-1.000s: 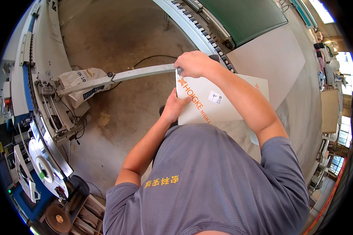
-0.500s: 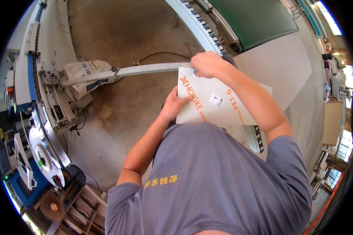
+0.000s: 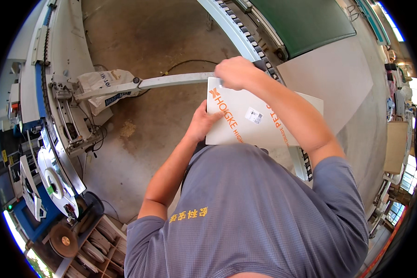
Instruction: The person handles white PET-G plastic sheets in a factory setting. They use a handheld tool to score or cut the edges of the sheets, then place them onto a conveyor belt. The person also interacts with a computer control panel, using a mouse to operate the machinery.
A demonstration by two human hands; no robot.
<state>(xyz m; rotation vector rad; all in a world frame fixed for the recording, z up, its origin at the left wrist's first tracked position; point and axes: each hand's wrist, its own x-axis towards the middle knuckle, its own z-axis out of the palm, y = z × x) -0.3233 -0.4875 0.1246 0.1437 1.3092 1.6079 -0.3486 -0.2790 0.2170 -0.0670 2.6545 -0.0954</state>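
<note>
A white rectangular panel (image 3: 227,132) with orange print and a small printed label (image 3: 253,115) lies in front of my body. Its left edge sits in my left hand (image 3: 204,122), the thumb lying on top of the printed face. My right hand (image 3: 237,73) is closed above the panel's upper left corner, knuckles up. What its fingers hold, if anything, is hidden beneath the hand. My right forearm crosses over the panel and covers part of the print.
A hinged metal arm (image 3: 180,80) reaches left to a machine (image 3: 62,99). Past the panel runs a roller rail (image 3: 238,28), with a green surface (image 3: 306,23) beyond. A white sack (image 3: 111,88) lies beside the machine. Lower left are edge-band reels (image 3: 63,240) and a shelf.
My right hand has moved a little to the left along the panel's far edge. The panel and my left hand have shifted slightly left in view.
</note>
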